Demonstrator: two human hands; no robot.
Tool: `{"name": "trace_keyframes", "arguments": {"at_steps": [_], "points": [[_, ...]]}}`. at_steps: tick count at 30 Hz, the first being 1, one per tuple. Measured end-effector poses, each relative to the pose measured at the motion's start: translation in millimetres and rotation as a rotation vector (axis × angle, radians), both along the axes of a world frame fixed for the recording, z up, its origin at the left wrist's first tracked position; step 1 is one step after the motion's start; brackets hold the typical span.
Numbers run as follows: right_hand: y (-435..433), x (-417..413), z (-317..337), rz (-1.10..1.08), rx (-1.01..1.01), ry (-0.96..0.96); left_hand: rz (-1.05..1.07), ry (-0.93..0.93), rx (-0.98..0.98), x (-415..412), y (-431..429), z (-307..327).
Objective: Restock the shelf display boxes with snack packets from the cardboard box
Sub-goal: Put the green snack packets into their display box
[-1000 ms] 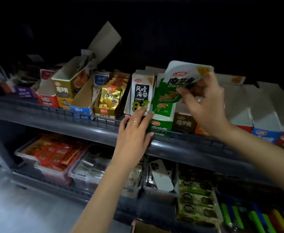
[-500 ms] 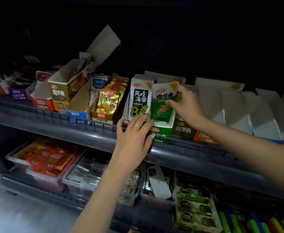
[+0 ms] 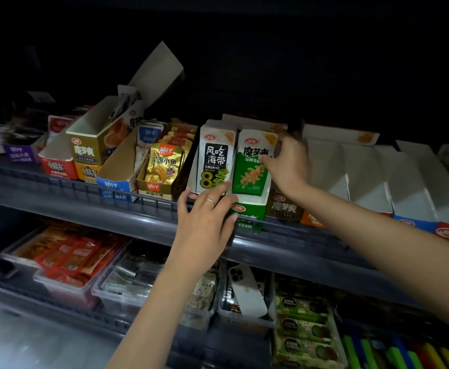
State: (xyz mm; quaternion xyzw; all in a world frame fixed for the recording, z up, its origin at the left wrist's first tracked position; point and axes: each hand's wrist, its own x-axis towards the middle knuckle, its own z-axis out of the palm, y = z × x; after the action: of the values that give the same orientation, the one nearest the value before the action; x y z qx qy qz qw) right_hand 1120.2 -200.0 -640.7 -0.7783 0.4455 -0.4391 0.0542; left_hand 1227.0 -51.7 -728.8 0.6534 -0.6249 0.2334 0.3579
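Green and white, a snack packet [image 3: 252, 166] is seen in the head view, stood upright at the front of a green display box [image 3: 250, 210] on the upper shelf [image 3: 85, 211]. It is pinched near its top right corner by the right hand [image 3: 290, 166], with the thumb laid across the printed front and the fingers curled behind the upper edge. The left hand [image 3: 204, 222] is held flat, fingers straight and slightly spread; a ring [image 3: 210, 201] is worn on one finger, and the fingertips [image 3: 226, 184] are rested against the low fronts of the green display box and of the neighbouring box. In that neighbouring box a white-and-black packet [image 3: 215, 158] is stood just beside the green one. Further left, gold packets [image 3: 162, 166] are lined up in a gold-fronted box. To the right, a row of white display boxes [image 3: 364, 177] is set along the same shelf. On the lower shelf [image 3: 58, 310], red packets [image 3: 66, 257] are kept in clear bins [image 3: 66, 291], and a white phone [image 3: 247, 288] is propped in another bin below the left hand.
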Motion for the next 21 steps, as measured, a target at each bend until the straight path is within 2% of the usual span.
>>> {"name": "trace_keyframes", "arguments": {"at_steps": [5, 11, 17, 19, 21], "points": [[-0.3, 4.0, 1.6, -0.074, -0.004, 0.029, 0.002, -0.006, 0.011, 0.0, 0.7, -0.1], [-1.5, 11.6, 0.3, -0.063, 0.016, 0.033, 0.002, -0.016, 0.026, 1.3, 2.0, -0.5], [9.9, 2.7, -2.9, -0.003, 0.02, -0.081, -0.005, -0.024, 0.031, 2.1, 3.0, -0.7], [11.2, -1.4, -6.8, 0.074, 0.004, 0.011, 0.002, -0.027, 0.028, 1.6, 2.9, -1.0], [9.1, -4.0, -9.7, 0.1, -0.027, 0.236, 0.008, -0.031, 0.032, 0.7, 2.7, -1.2]]}}
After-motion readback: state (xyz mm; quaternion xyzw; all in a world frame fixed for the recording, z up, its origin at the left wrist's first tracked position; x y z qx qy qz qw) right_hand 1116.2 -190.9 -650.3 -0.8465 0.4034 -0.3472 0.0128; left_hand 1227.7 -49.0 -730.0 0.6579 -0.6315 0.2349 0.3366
